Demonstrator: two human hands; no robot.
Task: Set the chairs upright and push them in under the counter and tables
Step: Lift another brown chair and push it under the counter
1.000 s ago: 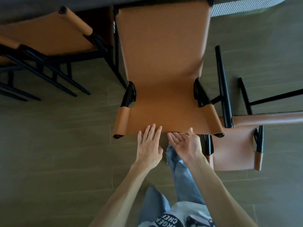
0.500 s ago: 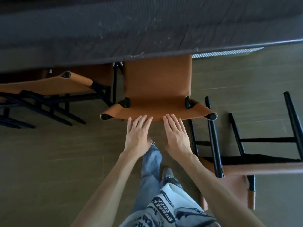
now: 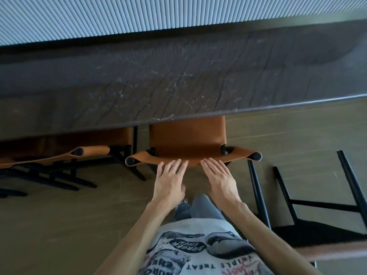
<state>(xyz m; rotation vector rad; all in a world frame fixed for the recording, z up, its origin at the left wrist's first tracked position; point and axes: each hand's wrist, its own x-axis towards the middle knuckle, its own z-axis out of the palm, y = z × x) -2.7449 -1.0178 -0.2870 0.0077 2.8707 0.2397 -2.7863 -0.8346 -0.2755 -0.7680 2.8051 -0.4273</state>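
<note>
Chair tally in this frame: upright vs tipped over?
Upright chairs at the counter: 2 (the middle chair and the left chair)
Tipped-over chairs: 1 (the fallen chair, lying at right)
Total: 3 chairs. The black legs at far left may belong to another chair; I cannot tell.
</note>
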